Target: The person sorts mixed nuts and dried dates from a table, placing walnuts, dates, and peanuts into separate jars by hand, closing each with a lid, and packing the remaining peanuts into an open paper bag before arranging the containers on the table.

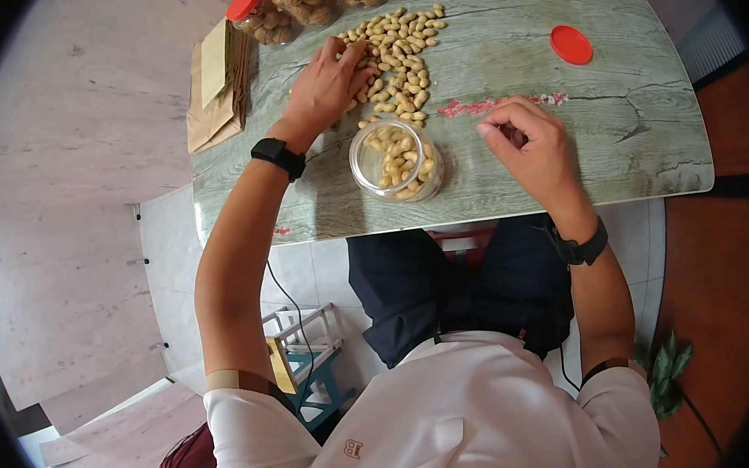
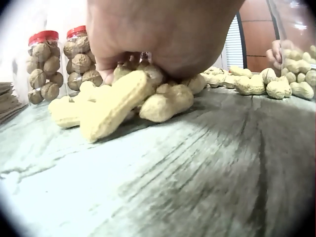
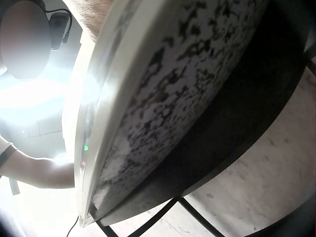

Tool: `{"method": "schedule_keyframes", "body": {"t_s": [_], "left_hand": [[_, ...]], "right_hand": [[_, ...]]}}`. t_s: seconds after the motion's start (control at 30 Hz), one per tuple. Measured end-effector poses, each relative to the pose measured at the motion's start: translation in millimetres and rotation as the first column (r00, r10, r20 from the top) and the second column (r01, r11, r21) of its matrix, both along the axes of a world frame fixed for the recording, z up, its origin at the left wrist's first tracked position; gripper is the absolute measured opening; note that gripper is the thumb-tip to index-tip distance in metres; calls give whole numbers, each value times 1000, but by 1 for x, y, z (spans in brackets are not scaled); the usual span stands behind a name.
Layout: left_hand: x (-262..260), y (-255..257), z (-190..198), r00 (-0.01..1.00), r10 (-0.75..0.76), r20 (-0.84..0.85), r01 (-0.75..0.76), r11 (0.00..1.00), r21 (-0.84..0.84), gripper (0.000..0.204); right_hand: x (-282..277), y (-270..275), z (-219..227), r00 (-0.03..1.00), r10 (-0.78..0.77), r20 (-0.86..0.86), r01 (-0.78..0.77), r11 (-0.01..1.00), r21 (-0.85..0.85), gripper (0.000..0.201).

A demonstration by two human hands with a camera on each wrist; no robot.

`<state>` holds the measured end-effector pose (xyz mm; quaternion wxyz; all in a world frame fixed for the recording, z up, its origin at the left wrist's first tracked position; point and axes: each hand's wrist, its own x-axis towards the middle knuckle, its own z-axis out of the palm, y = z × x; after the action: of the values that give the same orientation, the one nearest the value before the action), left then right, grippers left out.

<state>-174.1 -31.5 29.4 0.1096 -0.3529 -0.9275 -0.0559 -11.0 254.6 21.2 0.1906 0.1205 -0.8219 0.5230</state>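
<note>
My left hand point(image 1: 325, 88) is down at the left side of a spread of unshelled peanuts point(image 1: 404, 56), its fingers curled over several of them. In the left wrist view, peanuts point(image 2: 116, 106) stick out from under the palm, and the fingertips are partly hidden. A clear open jar point(image 1: 397, 162), partly filled with peanuts, stands upright near the table's front edge, between the hands. My right hand point(image 1: 530, 147) rests at the table to the right of the jar, loosely curled and apart from it. The right wrist view shows mainly the table's edge and underside.
Red-lidded jars of walnuts point(image 1: 259, 19) stand at the back left, with more jars beside them. A brown paper bag point(image 1: 216, 114) lies at the left edge. Far right on the table point(image 1: 631, 135) is a loose red lid point(image 1: 571, 44).
</note>
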Motion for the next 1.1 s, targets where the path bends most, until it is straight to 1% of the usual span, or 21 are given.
{"method": "schedule_keyframes", "body": {"t_s": [0.07,0.13,0.27,0.33,0.37,0.43,0.57,0.63,0.67,0.7,0.73,0.77,0.8,0.83,0.87,0.9,0.93,0.97,1.0,1.07,1.1], "left_hand": [[-1,0,-2,1000,28,8,-28,1000,-5,41],[-3,-1,-6,996,-3,-85,4,1000,18,35],[-4,0,-4,993,7,-116,-8,1000,-11,27],[-5,3,-2,987,29,-158,-46,994,-103,19],[-5,4,-1,987,27,-160,-44,994,-102,19],[-5,7,1,987,80,-141,-103,981,-165,17],[-20,-1,-10,983,111,-146,-132,981,-143,21],[-30,-7,-15,975,133,-179,-107,983,149,21],[-34,-5,-11,975,132,-178,-106,983,150,21],[-37,-2,-1,963,235,128,-265,912,313,22],[-38,0,8,861,266,434,-450,794,408,23],[-37,0,15,860,267,435,-452,794,407,23],[-32,-2,23,740,47,671,-561,593,577,24],[-30,-3,28,585,-244,773,-693,346,633,26],[-31,-5,28,508,-395,766,-757,219,615,25],[-35,-10,26,509,-394,765,-757,217,616,25],[-41,-17,22,391,-556,733,-827,137,545,24],[-42,-19,22,274,-703,656,-890,74,451,23],[-42,-20,20,275,-703,655,-889,73,452,23],[-36,-19,19,240,-772,588,-931,-11,365,22],[-32,-17,19,241,-773,587,-931,-13,365,22]], "right_hand": [[0,0,0,1000,2,3,-2,1000,6,8],[1,0,1,1000,-4,12,4,1000,7,8],[0,0,0,1000,-1,5,1,1000,6,8],[0,0,0,1000,-1,15,1,1000,-3,8],[0,0,-1,1000,-3,13,3,1000,-2,8],[0,0,-2,1000,-9,9,9,1000,-6,8],[-1,0,-2,1000,-13,1,13,1000,-3,8],[-2,0,-5,999,-8,-37,8,1000,-11,8],[-2,0,-4,999,-9,-36,9,1000,-11,8],[-1,0,-2,1000,-9,-16,9,1000,-9,8],[-1,0,-1,1000,-7,5,8,1000,-8,8],[-1,-1,-1,1000,-6,6,6,1000,-9,8],[0,-1,-1,1000,-5,6,5,1000,-11,8],[-1,0,-1,1000,-5,5,5,1000,-13,8],[-1,-1,-1,1000,-3,3,3,1000,-13,8],[-1,-1,-1,1000,-3,7,3,1000,-13,8],[-1,0,-1,1000,-4,11,4,1000,-13,8],[-1,0,-1,1000,-3,10,3,1000,-13,8],[-1,0,0,1000,-4,13,4,1000,-8,8],[0,0,0,1000,-4,15,4,1000,-3,8],[0,0,0,1000,-5,23,5,1000,-5,8]]}}
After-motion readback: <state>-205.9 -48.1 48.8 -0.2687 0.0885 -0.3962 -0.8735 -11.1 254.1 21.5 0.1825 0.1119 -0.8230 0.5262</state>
